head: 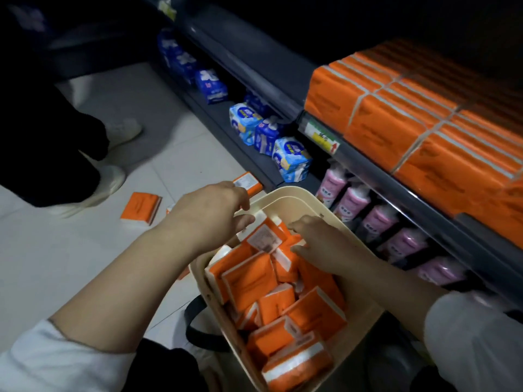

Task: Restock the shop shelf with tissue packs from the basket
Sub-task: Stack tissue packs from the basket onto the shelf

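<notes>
Reaching into cream basket (285,193) of orange tissue packs (249,281): L hand (209,213) fingers loose over far rim, R hand (317,244) on packs, grip can't tell.

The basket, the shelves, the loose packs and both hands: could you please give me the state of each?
basket: heaped with orange tissue packs
upper shelf: orange packs stacked in rows
floor pack: lying flat on tiles
left hand: over far rim, grip unclear
right hand: fingers among the packs, grip unclear
</notes>
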`<state>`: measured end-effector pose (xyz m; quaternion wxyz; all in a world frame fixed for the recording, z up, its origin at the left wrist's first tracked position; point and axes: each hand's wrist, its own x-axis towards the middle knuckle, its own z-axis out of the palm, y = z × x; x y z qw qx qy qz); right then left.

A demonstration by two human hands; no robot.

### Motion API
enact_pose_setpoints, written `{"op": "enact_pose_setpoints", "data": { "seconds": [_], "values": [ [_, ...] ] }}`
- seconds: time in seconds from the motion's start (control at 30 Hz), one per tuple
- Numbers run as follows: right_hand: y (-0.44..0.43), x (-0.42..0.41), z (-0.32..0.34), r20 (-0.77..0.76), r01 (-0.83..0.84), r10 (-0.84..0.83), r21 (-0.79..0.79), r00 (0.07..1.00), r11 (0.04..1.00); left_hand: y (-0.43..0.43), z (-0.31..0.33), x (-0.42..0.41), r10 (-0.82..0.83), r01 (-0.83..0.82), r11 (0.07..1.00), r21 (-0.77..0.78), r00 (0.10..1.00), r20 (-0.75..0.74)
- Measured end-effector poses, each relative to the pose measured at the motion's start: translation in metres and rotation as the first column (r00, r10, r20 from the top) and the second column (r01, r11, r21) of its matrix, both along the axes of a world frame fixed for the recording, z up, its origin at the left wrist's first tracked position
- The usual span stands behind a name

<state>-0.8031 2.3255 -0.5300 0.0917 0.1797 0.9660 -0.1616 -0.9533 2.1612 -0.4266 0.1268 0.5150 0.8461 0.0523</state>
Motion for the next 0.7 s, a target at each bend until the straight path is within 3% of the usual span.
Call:
{"op": "enact_pose_setpoints", "data": {
  "seconds": [0.3,0.43,0.7],
  "values": [
    [-0.024,-0.045,-0.063,0.127,-0.016,0.042,-0.197,0.991,0.980,-0.014,0.005,-0.021,0.061,-0.062,0.998,0.010,0.997,0.038],
    [-0.039,-0.059,-0.091,0.217,-0.061,0.103,-0.195,0.971,0.979,-0.019,0.003,-0.026,0.074,-0.072,0.997,-0.036,0.996,0.049],
    [-0.041,-0.054,-0.111,0.198,-0.025,0.072,-0.232,0.978,0.972,-0.016,0.003,-0.023,0.057,-0.054,0.997,-0.060,0.997,0.048]
  ]
}}
